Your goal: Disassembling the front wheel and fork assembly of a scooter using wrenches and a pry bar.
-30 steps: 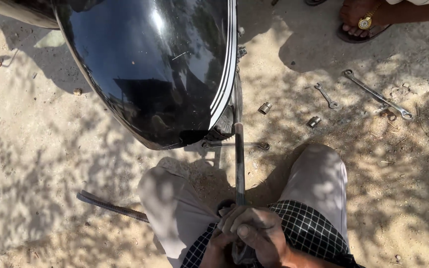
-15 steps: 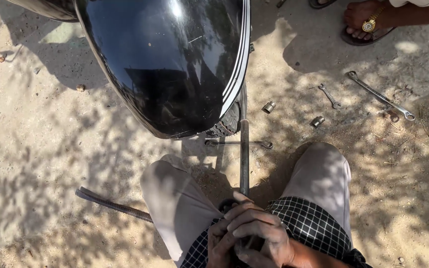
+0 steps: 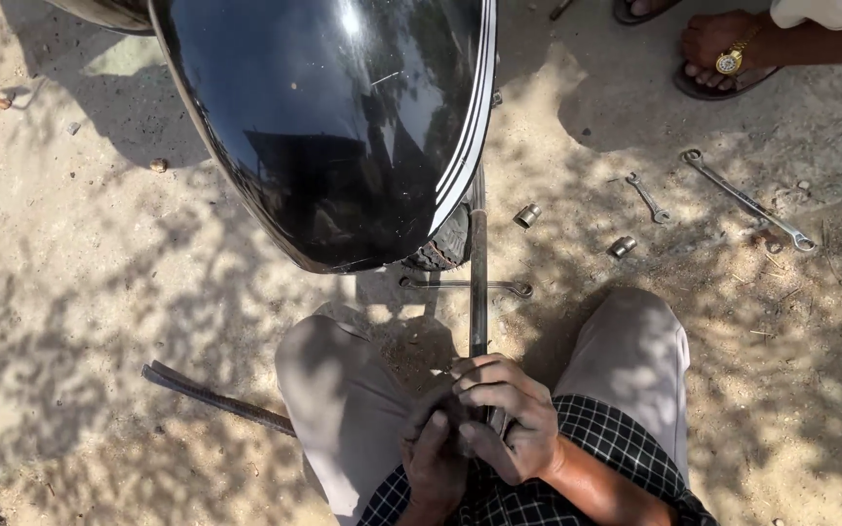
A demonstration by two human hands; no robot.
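A long dark metal bar [image 3: 478, 278] runs from under the glossy black motorcycle mudguard [image 3: 343, 127] straight back to my lap. My right hand [image 3: 509, 419] is closed around its near end. My left hand [image 3: 436, 453] grips the same end just beside and below it, in shadow. The tyre [image 3: 443, 244] shows under the mudguard's tip, next to the bar. My knees in grey trousers sit on either side of the bar.
On the sandy ground lie a spanner [image 3: 467, 285] under the tyre, a small spanner [image 3: 646, 197], a long spanner [image 3: 747, 200], two metal sockets [image 3: 527, 215] [image 3: 622, 246] and a dark rod [image 3: 216, 399] at left. Another person's sandalled feet [image 3: 723, 49] stand top right.
The view has shifted so the mudguard and bar sit further right in frame. My hands stay clasped on the bar's near end, showing a little more fully.
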